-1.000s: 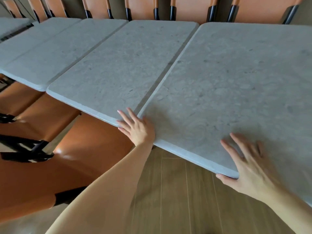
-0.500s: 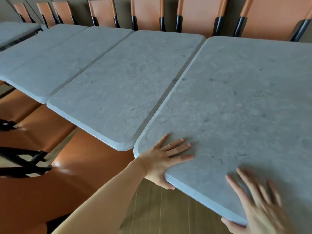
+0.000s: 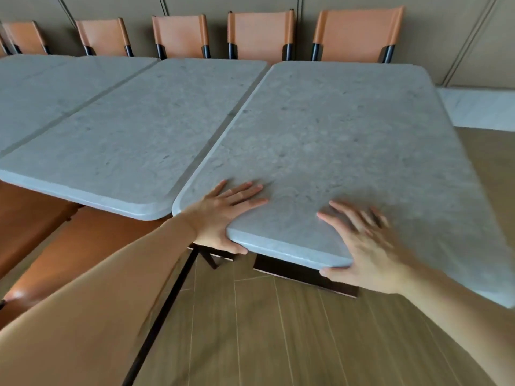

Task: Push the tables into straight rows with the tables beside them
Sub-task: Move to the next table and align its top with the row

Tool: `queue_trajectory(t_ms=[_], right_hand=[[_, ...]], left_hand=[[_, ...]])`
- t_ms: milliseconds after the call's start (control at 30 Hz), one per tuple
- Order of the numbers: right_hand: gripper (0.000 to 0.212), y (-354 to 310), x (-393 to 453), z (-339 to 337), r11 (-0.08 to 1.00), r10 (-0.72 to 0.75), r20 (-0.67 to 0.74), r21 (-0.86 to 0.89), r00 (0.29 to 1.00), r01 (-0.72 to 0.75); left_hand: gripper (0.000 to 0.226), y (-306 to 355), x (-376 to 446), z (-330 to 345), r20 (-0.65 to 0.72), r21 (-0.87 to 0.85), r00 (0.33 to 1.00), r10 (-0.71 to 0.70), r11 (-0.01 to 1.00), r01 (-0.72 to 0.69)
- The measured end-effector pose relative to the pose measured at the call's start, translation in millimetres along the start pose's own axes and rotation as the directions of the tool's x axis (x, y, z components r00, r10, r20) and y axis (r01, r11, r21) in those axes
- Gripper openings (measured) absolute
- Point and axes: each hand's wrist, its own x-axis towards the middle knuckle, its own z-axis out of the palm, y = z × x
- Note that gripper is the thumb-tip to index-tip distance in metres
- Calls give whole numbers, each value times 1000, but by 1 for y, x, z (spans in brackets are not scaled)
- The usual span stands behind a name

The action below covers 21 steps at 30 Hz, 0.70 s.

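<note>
Head view: squaring end table (image 3: 348, 140) to neighbour (image 3: 133, 140), left hand (image 3: 223, 210) and right hand (image 3: 365, 246) clasping near edge, needing forward shove.

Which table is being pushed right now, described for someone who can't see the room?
A row of grey stone-look tables runs in front of the orange chairs. It is the end table on the right, the only one with the left hand and right hand on its near edge.
</note>
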Motion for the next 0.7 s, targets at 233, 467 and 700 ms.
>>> queue_trajectory(t_ms=[233,467,700], right_hand=[[111,-2,-2,-3,999,34,82,2,996,-34],[114,-2,-1,-10,999,40,161,12,986,-42],[119,0,0,-10,1000,27,190,-16,981,-25]], left_hand=[[112,-1,1,4,-30,-9,999,25,1000,-26],[113,-2,5,3,-2,-38,999,39,999,-40],[114,-5,5,1,6,-59,999,52,997,-52]])
